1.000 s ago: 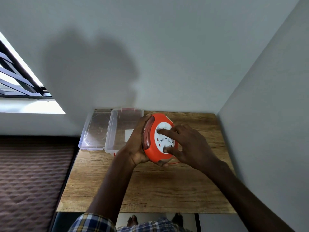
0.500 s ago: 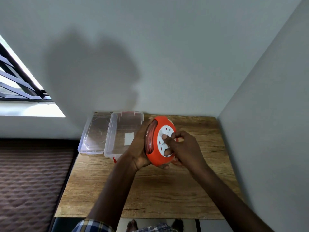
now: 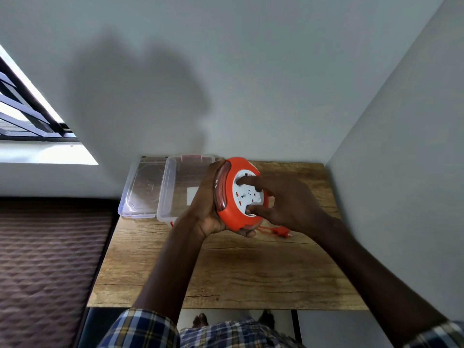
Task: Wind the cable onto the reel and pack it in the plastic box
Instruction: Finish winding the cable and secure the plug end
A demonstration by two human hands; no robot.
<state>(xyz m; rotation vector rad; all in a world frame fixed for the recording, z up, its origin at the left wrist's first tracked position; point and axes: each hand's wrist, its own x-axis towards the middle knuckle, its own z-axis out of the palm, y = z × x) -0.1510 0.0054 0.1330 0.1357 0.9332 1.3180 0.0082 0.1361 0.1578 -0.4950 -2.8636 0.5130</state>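
An orange cable reel (image 3: 232, 212) with a white socket face is held upright above the wooden table (image 3: 226, 272). My left hand (image 3: 207, 209) grips its rim from the left and underneath. My right hand (image 3: 283, 204) presses its fingers on the white centre disc. A short end of orange cable with its plug (image 3: 280, 231) lies on the table just below the reel. The clear plastic box (image 3: 173, 194) stands open behind my left hand, against the wall.
The box's clear lid (image 3: 141, 190) lies to the left of the box at the table's back left corner. Walls close off the table at the back and right. A quilted brown surface (image 3: 50, 267) lies to the left.
My right hand's fingers have shifted round on the white disc. The cable end and plug now show on the table under the reel. The reel stays in my left hand.
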